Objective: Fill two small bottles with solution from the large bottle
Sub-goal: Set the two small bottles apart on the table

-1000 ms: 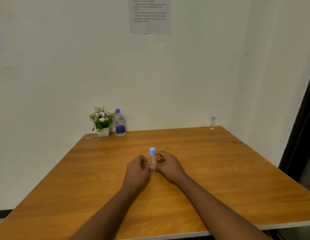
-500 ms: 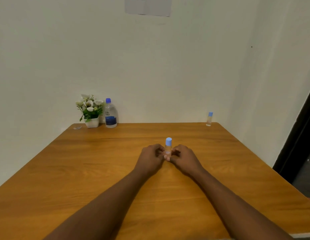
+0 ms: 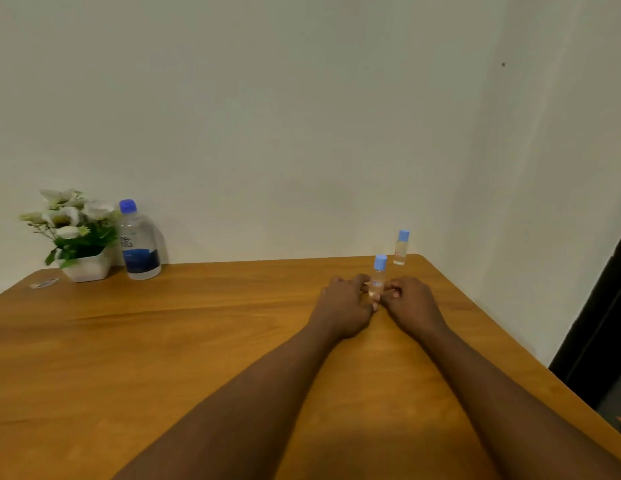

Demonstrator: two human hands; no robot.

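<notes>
Both hands pinch the same thing: the left hand (image 3: 343,308) and the right hand (image 3: 411,304) have their fingers curled in from either side round the lower body of a small clear plastic bottle with a light blue cap (image 3: 378,277). It stands upright on the brown wooden table (image 3: 198,341), towards the far right corner, with its cap on.

A second small clear bottle with a light blue cap (image 3: 401,249) stands just beyond it, at the far right corner close to the wall, also capped and untouched. The large clear plastic bottle with a blue label and blue cap (image 3: 137,242) stands well apart at the far left corner, capped, just beside a white pot of white artificial flowers (image 3: 87,268). A small pale scrap (image 3: 44,283) lies by the far left edge.

How full either small bottle is cannot be told through the clear plastic at this size. With all three caps on and the large bottle out of reach of both hands, I judge one of two things: either nothing has yet been poured, or the filling is done and the bottles are being set away. The neat placing beside the corner bottle leans slightly to the second, but the pictures do not settle it.
</notes>
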